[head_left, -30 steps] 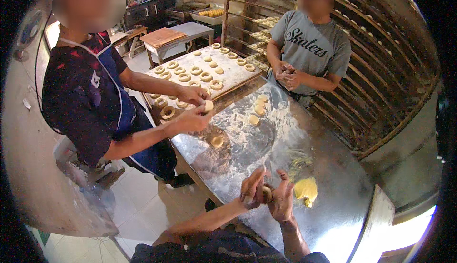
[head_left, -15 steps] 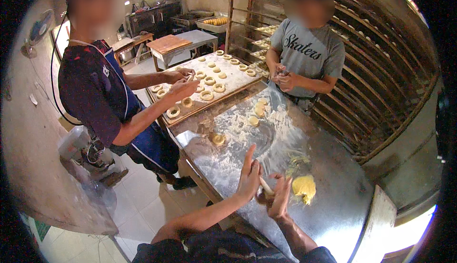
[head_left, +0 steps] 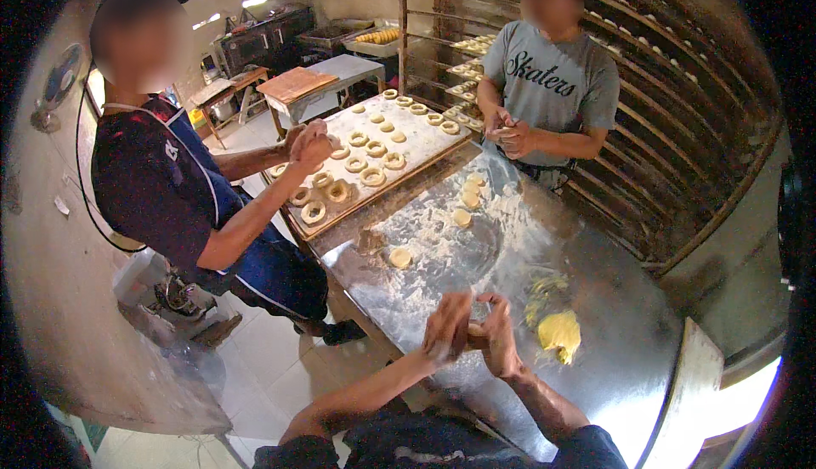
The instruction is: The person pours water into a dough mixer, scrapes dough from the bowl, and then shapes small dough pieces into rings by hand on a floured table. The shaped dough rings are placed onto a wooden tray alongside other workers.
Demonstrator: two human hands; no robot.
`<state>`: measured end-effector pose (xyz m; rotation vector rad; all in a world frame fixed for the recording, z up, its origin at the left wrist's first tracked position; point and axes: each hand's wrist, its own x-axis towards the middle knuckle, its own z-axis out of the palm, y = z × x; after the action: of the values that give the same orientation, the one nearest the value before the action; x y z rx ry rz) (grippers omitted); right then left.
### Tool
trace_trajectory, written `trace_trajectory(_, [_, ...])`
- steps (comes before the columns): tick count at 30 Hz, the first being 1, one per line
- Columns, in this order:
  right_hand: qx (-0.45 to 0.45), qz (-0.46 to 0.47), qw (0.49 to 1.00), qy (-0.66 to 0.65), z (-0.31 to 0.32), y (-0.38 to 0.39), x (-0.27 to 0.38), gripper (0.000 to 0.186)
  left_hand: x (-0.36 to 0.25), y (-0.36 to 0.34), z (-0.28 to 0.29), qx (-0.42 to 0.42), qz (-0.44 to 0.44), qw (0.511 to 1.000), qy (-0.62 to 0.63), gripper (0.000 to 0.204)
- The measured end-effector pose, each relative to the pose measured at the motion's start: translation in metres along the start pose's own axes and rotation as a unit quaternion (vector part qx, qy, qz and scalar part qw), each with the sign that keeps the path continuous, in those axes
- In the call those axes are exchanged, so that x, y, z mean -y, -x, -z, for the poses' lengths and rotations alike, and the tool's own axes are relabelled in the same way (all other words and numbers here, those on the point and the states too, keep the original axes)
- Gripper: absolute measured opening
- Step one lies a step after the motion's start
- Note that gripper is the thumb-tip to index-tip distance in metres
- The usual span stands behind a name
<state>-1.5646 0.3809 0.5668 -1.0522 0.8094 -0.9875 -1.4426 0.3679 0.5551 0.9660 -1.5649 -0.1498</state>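
Observation:
My left hand [head_left: 448, 328] and my right hand [head_left: 498, 338] meet above the near part of the metal table [head_left: 595, 265]. Their fingers are curled in around a small piece of pale dough [head_left: 478, 330], mostly hidden by them. Motion blurs the left hand somewhat. Just right of my hands, a mound of soft yellow spread [head_left: 558, 333] lies on the table, with a yellow smear behind it. Beyond my hands, a single round dough piece [head_left: 400, 257] rests on scattered flour [head_left: 433, 229]. A short row of dough rounds [head_left: 461, 217] sits farther back.
A large tray [head_left: 340, 206] of dough rings and rounds stands at the table's far left. Beside it, a person in a blue apron [head_left: 268, 257] holds both hands together. Another person in a grey shirt [head_left: 552, 78] stands across, before wooden racks [head_left: 680, 138].
My hands have come closer together, their fingers curling in where they were extended around a dough roll. The aproned person's hands have risen. The whole view has shifted slightly.

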Motion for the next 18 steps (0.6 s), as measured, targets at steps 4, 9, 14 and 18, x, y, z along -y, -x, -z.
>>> trace_trajectory(4, [-0.017, 0.002, 1.000, -0.023, -0.009, -0.020, -0.010, 0.060, 0.022, -0.011, 0.002, -0.004, 0.117, 0.986, 0.117, 0.046])
trace_trajectory(9, [-0.024, 0.042, 0.992, 0.114, -0.024, -0.064, -0.014, 0.057, 0.065, -0.026, 0.008, -0.049, -0.148, 0.987, 0.048, 0.043])
trace_trajectory(14, [-0.101, -0.049, 0.994, 0.016, -0.046, -0.123, -0.014, 0.059, 0.119, -0.062, 0.013, -0.037, 0.182, 0.970, 0.154, 0.041])
trace_trajectory(18, [-0.065, -0.067, 0.996, 0.010, -0.062, -0.172, -0.016, 0.053, 0.160, -0.090, 0.025, 0.008, 0.033, 0.995, 0.092, 0.041])
